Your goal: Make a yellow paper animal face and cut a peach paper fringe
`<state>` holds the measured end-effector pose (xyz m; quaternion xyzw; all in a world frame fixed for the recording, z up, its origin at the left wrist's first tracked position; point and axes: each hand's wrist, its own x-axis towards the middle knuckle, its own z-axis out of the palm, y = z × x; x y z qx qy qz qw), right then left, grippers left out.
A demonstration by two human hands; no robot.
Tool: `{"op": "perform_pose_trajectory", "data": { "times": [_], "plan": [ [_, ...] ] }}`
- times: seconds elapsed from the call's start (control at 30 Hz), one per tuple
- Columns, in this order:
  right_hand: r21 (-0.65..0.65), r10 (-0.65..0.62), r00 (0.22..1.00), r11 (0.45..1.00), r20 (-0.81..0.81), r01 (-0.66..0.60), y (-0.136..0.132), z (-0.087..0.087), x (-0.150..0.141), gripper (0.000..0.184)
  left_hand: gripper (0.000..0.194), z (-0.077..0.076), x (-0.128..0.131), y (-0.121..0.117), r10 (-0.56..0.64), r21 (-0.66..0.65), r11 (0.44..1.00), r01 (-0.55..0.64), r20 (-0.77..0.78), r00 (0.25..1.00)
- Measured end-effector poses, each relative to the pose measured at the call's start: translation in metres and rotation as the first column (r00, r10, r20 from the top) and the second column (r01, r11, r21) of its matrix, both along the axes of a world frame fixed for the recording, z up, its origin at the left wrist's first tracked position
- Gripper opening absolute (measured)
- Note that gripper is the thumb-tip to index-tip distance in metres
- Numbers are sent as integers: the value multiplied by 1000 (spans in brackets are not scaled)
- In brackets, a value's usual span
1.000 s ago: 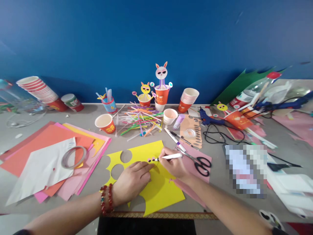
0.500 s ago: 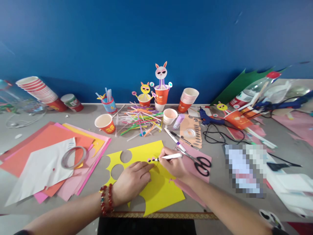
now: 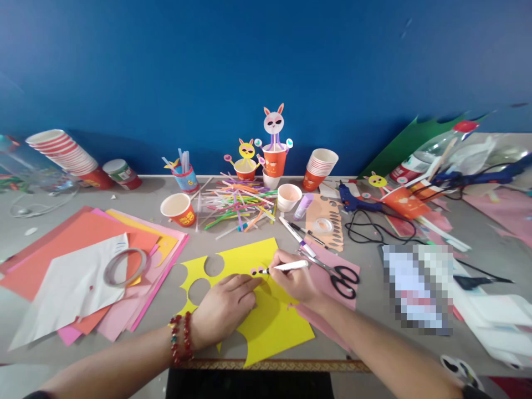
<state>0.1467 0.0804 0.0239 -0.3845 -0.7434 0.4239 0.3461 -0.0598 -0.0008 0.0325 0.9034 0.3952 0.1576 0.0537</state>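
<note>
A yellow sheet of paper [image 3: 278, 332] with round holes cut from it lies before me. My left hand [image 3: 228, 305] rests flat on it, fingers stretched out toward the pen tip. In my right hand [image 3: 293, 282] is a white marker [image 3: 293, 266], its dark tip down at two small pink pieces with black marks [image 3: 257, 271] on the sheet. A faint curved line shows beside the fingertips. Right of that hand, black-handled scissors [image 3: 344, 281] lie partly on pink paper [image 3: 320, 271].
Coloured paper [image 3: 54, 244] and a tape roll [image 3: 124, 267] lie at left. Behind the sheet are cut straws [image 3: 236, 205], paper cups [image 3: 178, 209], a purple glue stick [image 3: 305, 206] and rabbit-faced cups [image 3: 275, 160]. A blue glue gun [image 3: 357, 200] with its cord lies at right.
</note>
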Motion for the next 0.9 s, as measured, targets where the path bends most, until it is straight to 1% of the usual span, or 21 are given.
{"op": "perform_pose_trajectory", "data": {
  "times": [0.3, 0.5, 0.7, 0.9],
  "plan": [
    [11, -2, 1000, 1000, -16, 2, 0, -1, 0, 16, 18, 0, 0, 0, 0, 14, 1000, 0, -4, 1000],
    [9, -11, 1000, 1000, -18, 11, 0, 0, 0, 16, 21, 1, 0, 0, 9, 14, 1000, -9, -7, 1000],
    [4, -10, 1000, 1000, -3, 10, 0, 1, 0, 16, 21, 1, 0, 0, 4, 11, 1000, -4, -6, 1000],
    [13, -29, 999, 999, -35, 29, 1, 0, 0, 17, 19, 1, 0, 0, 7, 8, 1000, -7, -12, 1000]
  ]
}}
